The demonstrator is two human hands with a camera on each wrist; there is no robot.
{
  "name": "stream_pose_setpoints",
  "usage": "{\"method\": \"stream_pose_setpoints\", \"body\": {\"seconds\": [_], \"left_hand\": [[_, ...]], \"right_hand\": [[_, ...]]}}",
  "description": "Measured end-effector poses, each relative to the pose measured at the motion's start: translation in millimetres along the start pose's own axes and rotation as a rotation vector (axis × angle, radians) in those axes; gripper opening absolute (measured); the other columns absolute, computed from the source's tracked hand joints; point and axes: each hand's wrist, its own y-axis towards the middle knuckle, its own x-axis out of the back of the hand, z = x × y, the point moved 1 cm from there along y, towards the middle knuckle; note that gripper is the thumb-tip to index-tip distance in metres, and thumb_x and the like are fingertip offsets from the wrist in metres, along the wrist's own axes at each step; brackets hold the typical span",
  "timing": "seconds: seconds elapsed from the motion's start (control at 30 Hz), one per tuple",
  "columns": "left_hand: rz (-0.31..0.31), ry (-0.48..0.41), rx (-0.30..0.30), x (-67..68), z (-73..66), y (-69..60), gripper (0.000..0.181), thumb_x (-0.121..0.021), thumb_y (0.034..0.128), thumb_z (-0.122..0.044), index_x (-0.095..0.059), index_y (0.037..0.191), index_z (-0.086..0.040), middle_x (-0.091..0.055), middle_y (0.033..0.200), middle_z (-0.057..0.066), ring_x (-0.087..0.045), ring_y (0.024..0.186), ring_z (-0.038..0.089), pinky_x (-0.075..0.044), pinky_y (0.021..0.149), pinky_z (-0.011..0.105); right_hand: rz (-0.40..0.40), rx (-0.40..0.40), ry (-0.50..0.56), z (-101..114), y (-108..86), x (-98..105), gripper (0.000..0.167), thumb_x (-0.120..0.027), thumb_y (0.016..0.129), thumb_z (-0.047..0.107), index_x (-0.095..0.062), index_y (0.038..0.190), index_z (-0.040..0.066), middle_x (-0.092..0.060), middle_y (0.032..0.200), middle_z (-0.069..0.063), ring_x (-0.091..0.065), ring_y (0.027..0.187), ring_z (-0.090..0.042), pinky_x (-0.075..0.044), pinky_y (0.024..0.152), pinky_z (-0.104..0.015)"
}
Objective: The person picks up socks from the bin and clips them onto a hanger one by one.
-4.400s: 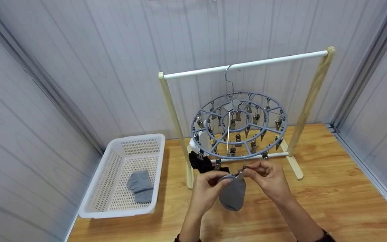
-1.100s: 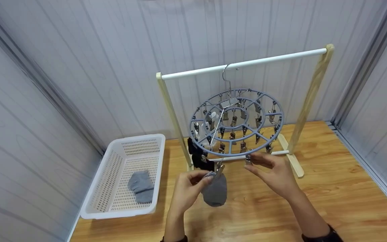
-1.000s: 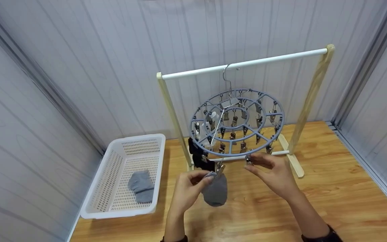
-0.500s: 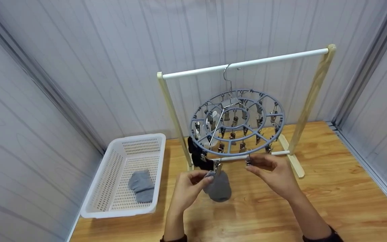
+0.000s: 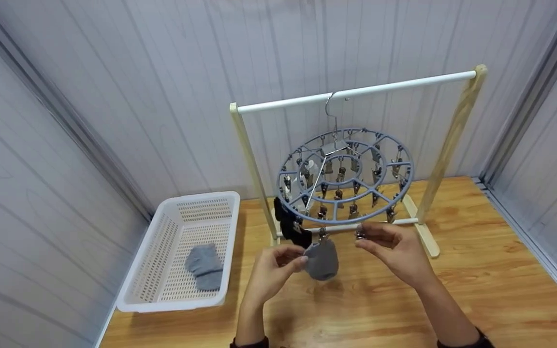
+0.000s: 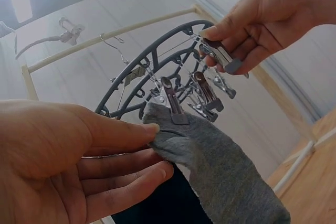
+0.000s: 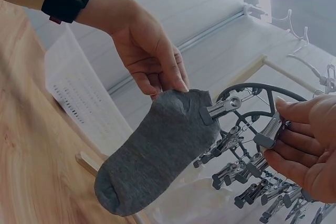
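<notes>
A grey sock hangs by one side of its cuff from a metal clip at the front of a round blue-grey clip hanger. My left hand pinches the cuff's other corner between thumb and fingers, left of that clip. To the right, my right hand holds a neighbouring clip between thumb and fingers. No cloth is in this clip; its tips look closed in the right wrist view. Black socks hang from the rim just behind my left hand.
The hanger hooks over the white bar of a wooden stand. Several clips dangle under its rings, with something white behind them. A white basket at left holds another grey sock. Wall panels enclose the wooden table.
My right hand has left the clip on the sock and taken the one to its right. The hanger has turned slightly. The sock now hangs higher and further right of my left fingers.
</notes>
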Motion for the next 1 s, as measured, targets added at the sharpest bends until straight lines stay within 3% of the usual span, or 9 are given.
{"method": "stream_pose_setpoints", "body": {"seconds": [0.27, 0.47, 0.63, 0.8, 1.0], "left_hand": [[0.052, 0.036, 0.000, 7.2, 0.9, -1.6, 0.019, -0.078, 0.0969, -0.011, -0.077, 0.113, -0.001, -0.078, 0.099, 0.011, -0.075, 0.084, 0.022, -0.062, 0.076, 0.029], [0.023, 0.017, 0.020, 17.6, 3.3, -8.4, 0.019, -0.075, 0.1000, -0.011, -0.076, 0.115, 0.000, -0.077, 0.100, 0.016, -0.075, 0.086, 0.032, -0.064, 0.078, 0.040], [-0.012, 0.069, 0.068, 27.4, 7.2, -14.8, 0.021, -0.074, 0.1015, -0.019, -0.077, 0.115, -0.003, -0.076, 0.095, 0.007, -0.074, 0.084, 0.029, -0.063, 0.076, 0.032], [-0.050, 0.221, 0.036, 48.4, 5.9, -17.1, 0.021, -0.073, 0.1020, -0.022, -0.078, 0.111, -0.003, -0.078, 0.097, 0.004, -0.074, 0.089, 0.020, -0.061, 0.082, 0.030], [-0.060, 0.346, 0.042, 82.0, -0.2, -12.2, 0.020, -0.071, 0.1031, -0.020, -0.076, 0.111, -0.002, -0.077, 0.100, 0.006, -0.073, 0.094, 0.021, -0.061, 0.087, 0.037]], "right_hand": [[0.004, -0.012, 0.026, 0.4, -1.3, 2.8, 0.033, -0.079, 0.092, -0.003, -0.074, 0.125, -0.004, -0.076, 0.111, -0.023, -0.078, 0.094, -0.023, -0.062, 0.084, -0.037], [0.009, -0.022, 0.016, -1.0, -1.5, 4.0, 0.031, -0.080, 0.092, 0.001, -0.075, 0.123, -0.001, -0.076, 0.111, -0.025, -0.078, 0.094, -0.023, -0.062, 0.084, -0.036], [0.007, -0.043, 0.015, -0.2, -1.5, 4.9, 0.031, -0.080, 0.092, 0.003, -0.075, 0.123, -0.001, -0.077, 0.112, -0.021, -0.078, 0.094, -0.023, -0.062, 0.084, -0.037], [0.002, -0.034, 0.014, 0.3, -0.9, 4.8, 0.031, -0.080, 0.092, 0.001, -0.075, 0.123, -0.002, -0.077, 0.112, -0.021, -0.078, 0.096, -0.022, -0.062, 0.084, -0.036], [0.004, -0.001, 0.004, 0.7, -0.1, 4.2, 0.030, -0.079, 0.093, 0.000, -0.076, 0.123, 0.001, -0.076, 0.112, -0.020, -0.078, 0.097, -0.022, -0.063, 0.084, -0.036]]}}
